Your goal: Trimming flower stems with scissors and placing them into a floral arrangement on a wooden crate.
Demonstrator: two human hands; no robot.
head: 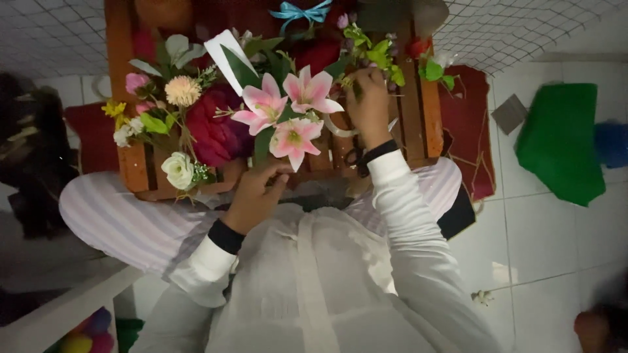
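Already the bouquet of pink lilies (288, 111) is looking well filled, lying at twelve o'clock on the wooden crate (412, 111), left hand (256, 193) clenching its stems, right hand (367, 104) fingers pinching a green sprig (376, 55) still going in.

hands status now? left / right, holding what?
Left hand: closed on the stem below the pink lilies.
Right hand: fingers curled among green sprigs; what it holds cannot be told.

place: home craft corner
floor: white tiles (556, 242), red rug (468, 124)
signs: artificial flowers (288, 111), wooden crate (418, 111), ribbon (301, 12), green fabric (562, 140)
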